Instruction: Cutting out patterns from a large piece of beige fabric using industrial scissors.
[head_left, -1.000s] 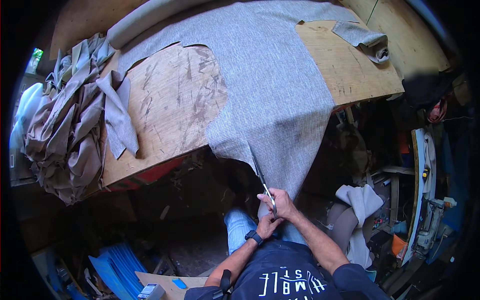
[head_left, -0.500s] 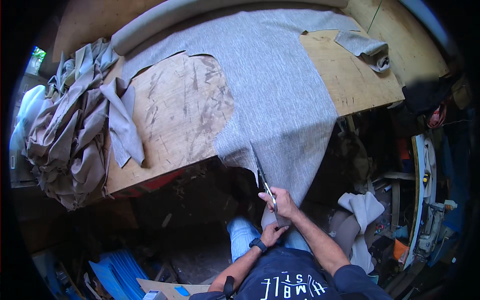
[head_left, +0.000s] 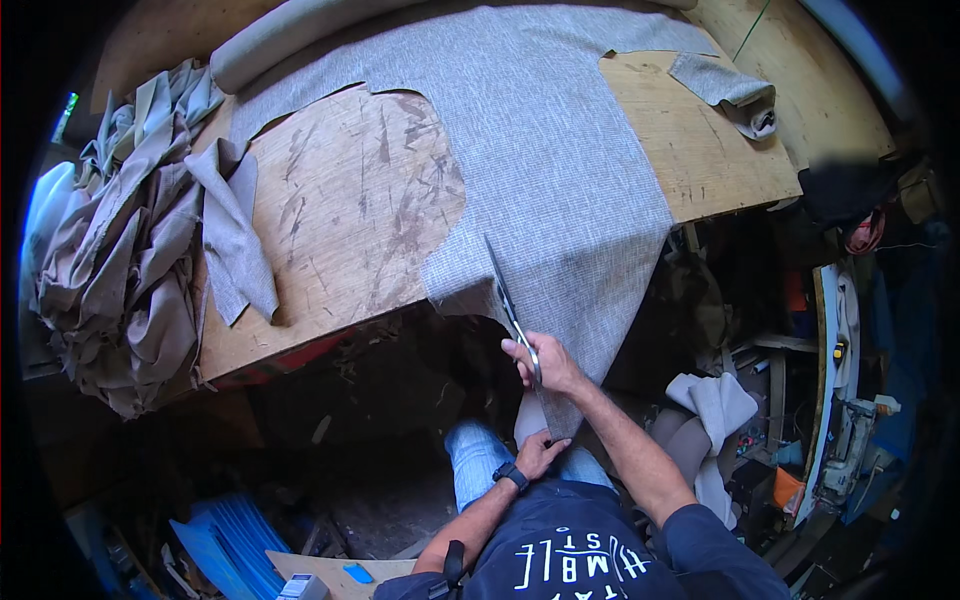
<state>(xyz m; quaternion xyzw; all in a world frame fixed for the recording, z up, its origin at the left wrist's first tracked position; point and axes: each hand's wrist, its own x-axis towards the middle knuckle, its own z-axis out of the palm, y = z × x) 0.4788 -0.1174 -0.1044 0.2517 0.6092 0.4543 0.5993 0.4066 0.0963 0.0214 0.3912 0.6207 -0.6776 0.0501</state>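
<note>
Head view: gripping scissors [head_left: 507, 298] in R hand [head_left: 550, 362], w/ fingers closed round handles, blades pointing away from body, laid against grey fabric [head_left: 560, 150] nr its cut edge. Can't tell blade gap. Pinching lower end of same grey fabric in L hand [head_left: 537, 457], just above lap, w/ dark watch [head_left: 510, 475] on wrist.

Re grey fabric: spreads over wooden table [head_left: 340, 220], then hangs off front edge twd body, tapering down to L hand. Curves in deeply along L side, leaving scuffed wood bare there.

Can also see fabric roll [head_left: 300, 45] along far side of table, heap of crumpled cloth [head_left: 130, 270] at L end, rolled-up offcut [head_left: 735, 95] on R part. Lower down: bunched pale cloth [head_left: 715, 408] R of legs, blue slats [head_left: 225, 545] lower L.
</note>
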